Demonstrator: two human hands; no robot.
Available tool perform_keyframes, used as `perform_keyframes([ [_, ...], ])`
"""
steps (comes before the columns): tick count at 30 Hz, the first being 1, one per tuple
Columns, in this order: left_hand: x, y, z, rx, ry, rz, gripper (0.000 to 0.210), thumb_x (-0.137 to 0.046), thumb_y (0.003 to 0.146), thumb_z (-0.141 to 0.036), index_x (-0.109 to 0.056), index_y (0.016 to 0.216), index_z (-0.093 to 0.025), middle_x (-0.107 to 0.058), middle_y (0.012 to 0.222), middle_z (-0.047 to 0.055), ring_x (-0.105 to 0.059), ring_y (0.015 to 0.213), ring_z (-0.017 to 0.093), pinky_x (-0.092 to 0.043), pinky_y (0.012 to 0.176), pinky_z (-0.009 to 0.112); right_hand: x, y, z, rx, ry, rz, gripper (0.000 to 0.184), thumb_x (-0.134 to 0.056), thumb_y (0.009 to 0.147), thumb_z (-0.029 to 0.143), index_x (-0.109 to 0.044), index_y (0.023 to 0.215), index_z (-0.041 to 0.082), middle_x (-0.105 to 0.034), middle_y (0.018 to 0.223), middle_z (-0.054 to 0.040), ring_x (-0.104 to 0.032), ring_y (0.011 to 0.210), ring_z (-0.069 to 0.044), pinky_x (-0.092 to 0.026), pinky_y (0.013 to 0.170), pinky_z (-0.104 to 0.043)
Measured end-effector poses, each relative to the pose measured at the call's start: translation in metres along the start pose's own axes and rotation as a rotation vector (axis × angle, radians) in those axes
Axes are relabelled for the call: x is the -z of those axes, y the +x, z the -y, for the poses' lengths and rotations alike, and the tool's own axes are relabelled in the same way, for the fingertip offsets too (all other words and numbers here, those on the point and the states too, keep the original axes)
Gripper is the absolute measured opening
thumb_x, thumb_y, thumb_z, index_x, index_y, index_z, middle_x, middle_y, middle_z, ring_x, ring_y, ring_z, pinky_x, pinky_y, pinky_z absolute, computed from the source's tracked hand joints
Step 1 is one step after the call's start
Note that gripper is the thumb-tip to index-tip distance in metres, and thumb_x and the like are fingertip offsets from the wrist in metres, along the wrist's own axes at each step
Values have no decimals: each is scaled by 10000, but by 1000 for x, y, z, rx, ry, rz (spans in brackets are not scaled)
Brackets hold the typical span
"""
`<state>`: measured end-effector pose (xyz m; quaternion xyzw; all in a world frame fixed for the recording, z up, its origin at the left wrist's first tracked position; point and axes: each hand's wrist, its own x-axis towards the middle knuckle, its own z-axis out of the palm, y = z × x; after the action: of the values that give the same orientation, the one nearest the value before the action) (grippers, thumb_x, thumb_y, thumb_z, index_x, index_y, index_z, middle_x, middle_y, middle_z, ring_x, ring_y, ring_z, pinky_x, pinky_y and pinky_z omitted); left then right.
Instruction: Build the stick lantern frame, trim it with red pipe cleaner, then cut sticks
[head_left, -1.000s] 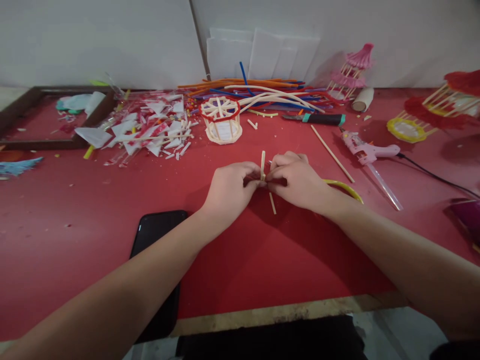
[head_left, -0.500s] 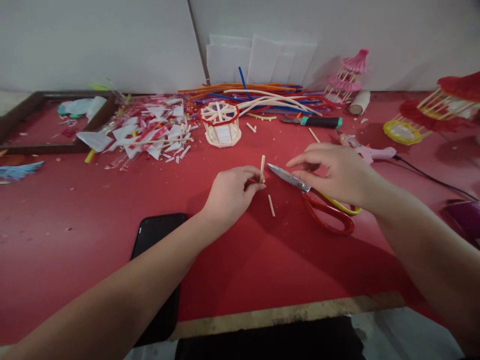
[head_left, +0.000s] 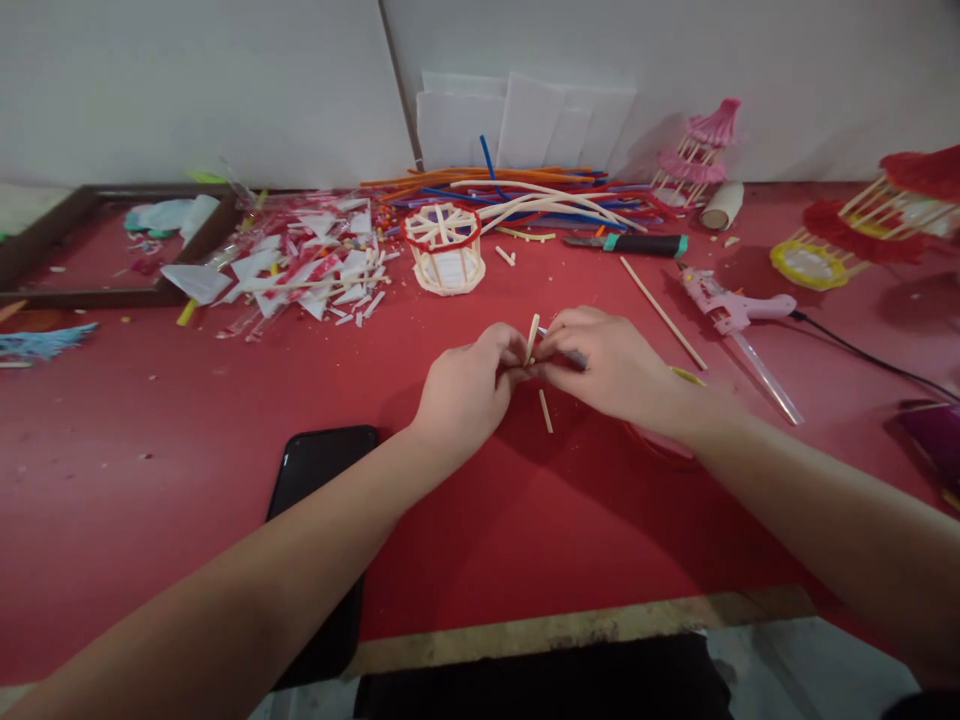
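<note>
My left hand [head_left: 461, 390] pinches short pale wooden sticks [head_left: 532, 338], one of them standing nearly upright from the fingertips. My right hand [head_left: 611, 360] has closed in from the other side, its thumb and fingers pinched at the same sticks; the exact hold is partly hidden. Under the right hand lie scissors [head_left: 664, 447] with red and yellow grips, mostly covered. A cut stick piece [head_left: 546, 411] rests on the red tabletop just below the fingers. Beyond the right wrist lies a longer stick [head_left: 664, 313].
A pink glue gun [head_left: 731, 300] with a cord lies at right, near a utility knife [head_left: 645, 244]. A small stick frame [head_left: 446, 262] stands behind the hands. Scraps [head_left: 300, 260] heap at left, a phone [head_left: 322, 470] lies under my left forearm, and red-roofed stick models [head_left: 862, 215] stand far right.
My right hand has moved left, from above the scissors to the sticks, and its fingers have closed there. The longer stick and glue gun are now uncovered. The left hand keeps its pinch.
</note>
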<state>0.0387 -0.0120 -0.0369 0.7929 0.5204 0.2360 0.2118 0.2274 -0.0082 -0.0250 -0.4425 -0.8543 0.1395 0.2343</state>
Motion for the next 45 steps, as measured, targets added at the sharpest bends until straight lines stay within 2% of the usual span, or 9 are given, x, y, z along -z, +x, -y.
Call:
perform_keyframes([
  [4, -1, -2, -1, 13, 41, -11, 170, -650, 840, -171, -550, 957, -242, -759, 891, 1, -733, 861, 221, -484, 674, 270, -3, 2, -2, 14, 34, -11, 140, -599, 874, 197, -727, 821, 179, -687, 877, -65, -625, 876, -194, -475, 808, -332],
  [11, -1, -2, -2, 34, 31, -27, 161, -670, 831, -173, -545, 910, -237, -743, 869, -2, -719, 839, 212, -478, 683, 272, -3, 4, -1, 24, 86, -54, 124, -623, 846, 194, -733, 792, 175, -676, 806, -46, -623, 801, -166, -456, 719, -288],
  [17, -4, -2, 3, 101, -142, -59, 266, -724, 797, -178, -542, 984, -226, -752, 812, -19, -715, 795, 174, -501, 693, 258, -4, 5, 1, 18, 133, -55, 105, -649, 840, 215, -732, 780, 194, -677, 801, -28, -622, 778, -149, -458, 716, -279],
  [22, -7, 0, 4, 172, -381, -32, 199, -743, 757, -172, -619, 909, -207, -755, 804, -19, -720, 776, 152, -536, 711, 251, -9, 2, -1, 36, 179, -129, 77, -660, 828, 187, -734, 806, 183, -697, 833, -42, -646, 776, -151, -489, 717, -280],
  [24, -7, -1, 2, 171, -397, -52, 238, -735, 763, -162, -631, 973, -208, -767, 875, 1, -730, 855, 167, -547, 786, 276, -9, 1, -1, 37, 182, -136, 77, -659, 828, 181, -733, 812, 186, -701, 843, -45, -652, 785, -157, -498, 723, -286],
  [29, -6, -4, 1, 193, -339, -92, 578, -749, 762, -170, -522, 1292, -203, -784, 894, 20, -729, 910, 188, -537, 908, 335, -7, 1, 1, 33, 172, -103, 78, -655, 836, 183, -731, 819, 194, -697, 846, -42, -648, 788, -160, -498, 721, -294],
  [35, -6, -1, 2, 178, -329, -51, 527, -730, 790, -159, -544, 1283, -184, -788, 880, 18, -735, 885, 177, -538, 900, 307, -9, 0, 2, -22, 186, -117, 77, -676, 854, 246, -734, 840, 196, -699, 846, -41, -645, 800, -163, -481, 739, -295],
  [40, -7, -3, -2, 166, -339, -57, 517, -718, 796, -131, -532, 1272, -212, -787, 862, -4, -739, 881, 170, -542, 884, 297, 17, -13, 11, -154, -85, -34, 137, -645, 874, 326, -682, 943, 214, -681, 897, -51, -610, 790, -184, -434, 679, -304],
  [45, -9, -4, -1, 131, -344, -62, 463, -708, 806, -143, -536, 1226, -234, -782, 845, -17, -735, 894, 158, -531, 899, 288, 47, -56, 9, -204, -540, 253, 164, -582, 816, 345, -543, 711, 225, -597, 713, -68, -546, 649, -220, -347, 571, -350],
])
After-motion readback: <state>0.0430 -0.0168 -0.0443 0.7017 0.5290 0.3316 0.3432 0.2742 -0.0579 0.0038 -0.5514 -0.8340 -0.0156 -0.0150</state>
